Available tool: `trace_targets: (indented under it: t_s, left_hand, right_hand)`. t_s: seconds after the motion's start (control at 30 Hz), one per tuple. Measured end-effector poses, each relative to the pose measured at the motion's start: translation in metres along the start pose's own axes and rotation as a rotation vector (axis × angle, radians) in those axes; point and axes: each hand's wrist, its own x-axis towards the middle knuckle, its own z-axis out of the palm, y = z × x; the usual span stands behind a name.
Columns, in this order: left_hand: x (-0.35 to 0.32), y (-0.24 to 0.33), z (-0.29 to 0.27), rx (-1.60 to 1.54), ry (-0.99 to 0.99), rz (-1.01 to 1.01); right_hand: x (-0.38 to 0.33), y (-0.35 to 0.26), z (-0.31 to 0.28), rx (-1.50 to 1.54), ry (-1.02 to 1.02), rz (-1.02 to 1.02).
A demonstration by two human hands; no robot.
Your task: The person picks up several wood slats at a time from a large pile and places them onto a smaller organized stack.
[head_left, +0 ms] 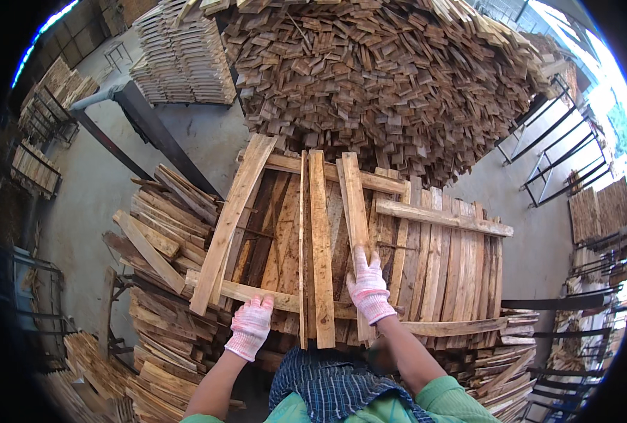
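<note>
Both my hands wear white-and-pink knit gloves. My right hand (pixel 368 285) is closed around the near part of an upright-lying wooden plank (pixel 354 194), which stretches away from me. My left hand (pixel 250 328) has its fingers curled together at the near edge of a wooden cross plank (pixel 257 294); what lies under the fingertips is hidden. Between my hands, a knotty plank (pixel 320 247) and a narrow plank on edge (pixel 303 247) lie across the cross planks. A wider plank (pixel 234 222) slants across them at the left.
Beneath lies a stack of rough boards (pixel 461 268), with a far cross plank (pixel 444 217) on it. Loose planks (pixel 162 225) crowd the left side. Beyond rises a heap of short wood pieces (pixel 384 84). A dark metal beam (pixel 151 130) stands left; metal racks (pixel 567 155) stand right.
</note>
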Motion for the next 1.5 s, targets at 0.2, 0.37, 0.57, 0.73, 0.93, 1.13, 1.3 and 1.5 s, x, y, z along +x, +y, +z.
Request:
trace_targets:
  t_s: [0.2, 0.37, 0.57, 0.73, 0.93, 1.13, 1.3, 1.5]
  left_hand:
    - [0.114, -0.055, -0.088, -1.250, 0.125, -0.410]
    - [0.264, -0.017, -0.241, -1.917, 0.695, -0.395]
    - [0.335, 0.073, -0.165, -1.150, 0.270, -0.516]
    - [0.239, 0.063, -0.078, -0.769, 0.095, -0.445]
    - [0.149, 0.035, 0.017, -1.025, 0.125, -0.319]
    - [0.159, 0.091, -0.067, -0.838, 0.098, -0.300]
    - [0.166, 0.136, 0.001, -0.153, 0.171, -0.346]
    - [0.156, 0.093, -0.009, -0.556, 0.185, -0.188]
  right_hand:
    - [0.001, -0.001, 0.005, 0.114, 0.024, -0.021]
    - [0.004, 0.002, -0.001, 0.104, 0.016, 0.057]
    - [0.002, 0.002, 0.005, 0.189, 0.044, 0.004]
    - [0.006, 0.005, -0.011, 0.211, -0.050, 0.116]
    - [0.046, -0.005, 0.003, 0.827, 0.202, 0.219]
    - [0.052, 0.018, -0.013, 0.623, -0.120, 0.289]
    - [0.051, 0.001, -0.007, 0.835, -0.217, 0.218]
    - [0.051, -0.034, 0.040, 1.416, -0.232, 0.253]
